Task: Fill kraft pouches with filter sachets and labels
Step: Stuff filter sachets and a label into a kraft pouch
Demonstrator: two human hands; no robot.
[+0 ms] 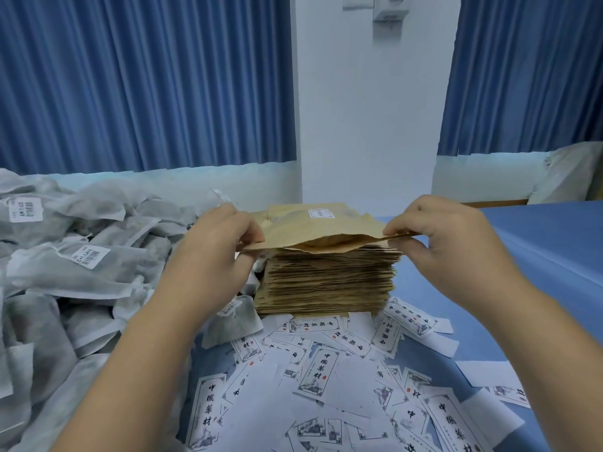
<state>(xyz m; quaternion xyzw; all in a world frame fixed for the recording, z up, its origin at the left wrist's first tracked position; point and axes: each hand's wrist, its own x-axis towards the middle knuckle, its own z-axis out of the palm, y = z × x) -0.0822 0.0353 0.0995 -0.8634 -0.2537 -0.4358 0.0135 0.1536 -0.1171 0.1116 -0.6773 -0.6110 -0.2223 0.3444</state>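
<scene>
I see both forearms reaching forward over the blue table (538, 256), wrists level and knuckles up; my left hand (215, 252) pinches the left edge of a kraft pouch (323, 231), thumb under and fingers curled over the top; my right hand (447, 243) pinches the right edge the same way, fingertips closed tight on the paper; the pouch is held flat just above the stack of kraft pouches (326, 282), its near mouth gaping slightly, something pale showing inside; what it is I cannot tell. Another pouch with a white sticker (321, 213) lies behind it on the stack; filter sachets (75, 272) are heaped to the left, touching the left forearm; printed labels (319, 373) lie scattered between my arms, just in front of the stack.
</scene>
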